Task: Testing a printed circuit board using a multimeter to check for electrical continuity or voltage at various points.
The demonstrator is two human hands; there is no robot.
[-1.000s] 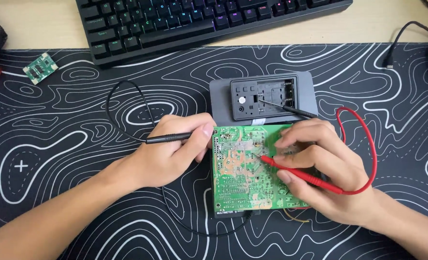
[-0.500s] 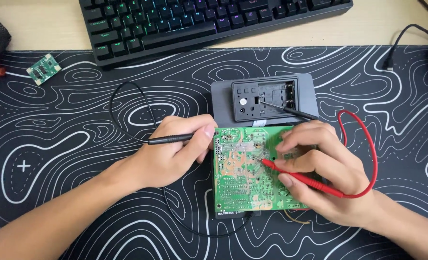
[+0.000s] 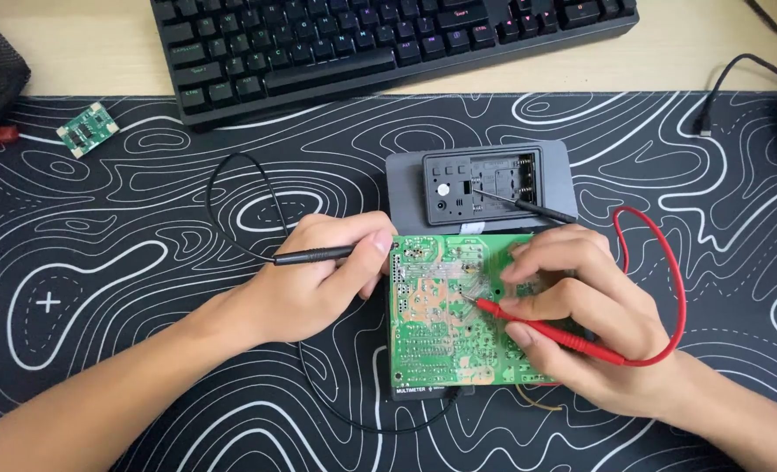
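A pale wooden desk (image 3: pixel 91 61) carries a black mat with white contour lines (image 3: pixel 100 288), seen from the head camera. At the centre lies a green circuit board (image 3: pixel 445 328), resting over a dark multimeter body. The left hand (image 3: pixel 318 280), at nine o'clock of the board, has its grip closed around a black probe (image 3: pixel 314 256), thumb touching the board's left edge. The right hand (image 3: pixel 580 319), at three o'clock, pinches a red probe (image 3: pixel 545 328), its tip touching the board's middle. A red lead (image 3: pixel 672 288) loops beyond it. At twelve o'clock sits a grey open-backed device (image 3: pixel 484 183); farther up, a black keyboard (image 3: pixel 388 39). A small green board (image 3: pixel 87 128) lies at ten o'clock.
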